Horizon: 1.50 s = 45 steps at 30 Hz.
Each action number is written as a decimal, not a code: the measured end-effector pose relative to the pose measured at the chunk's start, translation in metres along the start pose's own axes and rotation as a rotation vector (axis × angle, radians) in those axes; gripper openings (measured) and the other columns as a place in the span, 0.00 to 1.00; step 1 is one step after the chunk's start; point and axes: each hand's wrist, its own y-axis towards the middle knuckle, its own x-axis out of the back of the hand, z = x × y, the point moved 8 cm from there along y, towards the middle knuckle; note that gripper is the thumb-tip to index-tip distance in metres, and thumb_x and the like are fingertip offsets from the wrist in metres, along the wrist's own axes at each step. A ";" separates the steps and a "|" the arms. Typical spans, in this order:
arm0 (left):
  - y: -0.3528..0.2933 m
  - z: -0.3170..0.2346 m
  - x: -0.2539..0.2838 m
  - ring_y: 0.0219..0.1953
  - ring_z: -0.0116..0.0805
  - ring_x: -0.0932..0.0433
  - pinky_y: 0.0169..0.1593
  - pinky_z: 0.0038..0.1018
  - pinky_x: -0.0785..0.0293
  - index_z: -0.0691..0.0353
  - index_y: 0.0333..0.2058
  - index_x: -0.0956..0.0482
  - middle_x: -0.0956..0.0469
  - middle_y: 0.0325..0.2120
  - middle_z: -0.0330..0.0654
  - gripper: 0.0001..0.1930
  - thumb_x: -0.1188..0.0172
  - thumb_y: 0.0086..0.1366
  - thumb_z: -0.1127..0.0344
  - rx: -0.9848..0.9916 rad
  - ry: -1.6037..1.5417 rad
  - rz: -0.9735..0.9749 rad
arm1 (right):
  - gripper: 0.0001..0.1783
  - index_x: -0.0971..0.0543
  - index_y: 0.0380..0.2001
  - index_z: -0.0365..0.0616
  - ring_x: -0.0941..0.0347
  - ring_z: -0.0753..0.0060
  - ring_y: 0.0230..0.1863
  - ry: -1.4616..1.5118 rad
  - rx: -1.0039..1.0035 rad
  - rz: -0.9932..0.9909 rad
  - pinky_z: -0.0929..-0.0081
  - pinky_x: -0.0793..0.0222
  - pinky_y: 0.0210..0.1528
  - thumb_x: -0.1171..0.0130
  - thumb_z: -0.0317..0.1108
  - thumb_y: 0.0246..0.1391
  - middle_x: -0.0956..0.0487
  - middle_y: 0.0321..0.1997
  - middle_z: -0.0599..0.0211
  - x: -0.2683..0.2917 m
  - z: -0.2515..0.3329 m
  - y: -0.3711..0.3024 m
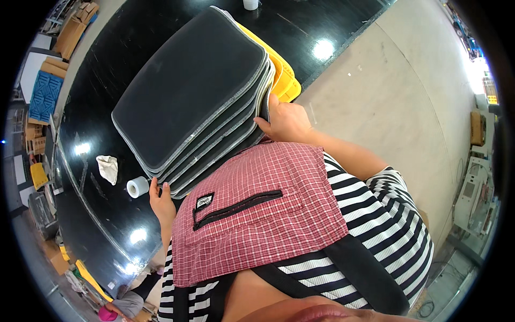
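Note:
A thick stack of dark grey mats (188, 86) with pale stitched edges lies on the shiny black table (96, 123), its near-side layers fanned apart. My right hand (287, 121) is closed round the stack's right edge, with the thumb on the near side and the fingers partly hidden behind it. My left hand (162, 204) holds the near left corner, its fingertips against the layered edges. Under the far right side of the stack shows a yellow plastic tray or bin (287, 86), mostly covered.
A white roll (138, 187) and a crumpled pale cloth (108, 169) lie left of the stack. Another white roll or cup (250, 4) stands at the far edge. A blue pallet (46, 95) and cartons are beyond the table's left. Another person (129, 306) is at lower left.

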 end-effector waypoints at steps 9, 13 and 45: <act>0.000 -0.004 -0.002 0.52 0.31 0.27 0.61 0.29 0.34 0.68 0.62 0.26 0.23 0.55 0.46 0.25 0.36 0.70 0.61 0.080 0.068 0.017 | 0.16 0.28 0.36 0.44 0.18 0.52 0.35 -0.109 0.360 -0.225 0.55 0.25 0.38 0.39 0.46 0.59 0.17 0.30 0.59 -0.025 0.013 0.009; 0.003 0.018 -0.003 0.54 0.32 0.27 0.61 0.29 0.33 0.68 0.60 0.25 0.25 0.59 0.47 0.24 0.37 0.71 0.61 0.022 0.037 -0.013 | 0.14 0.27 0.37 0.43 0.18 0.48 0.37 -0.035 0.360 -0.222 0.53 0.24 0.41 0.41 0.42 0.60 0.17 0.33 0.58 -0.027 0.013 0.009; -0.042 -0.082 0.008 0.38 0.22 0.27 0.45 0.20 0.29 0.63 0.56 0.28 0.21 0.46 0.39 0.16 0.51 0.79 0.60 -0.227 -0.600 -0.527 | 0.44 0.39 0.70 0.32 0.29 0.63 0.64 1.359 0.709 -0.149 0.68 0.36 0.66 0.37 0.53 0.64 0.27 0.65 0.56 0.147 0.287 0.308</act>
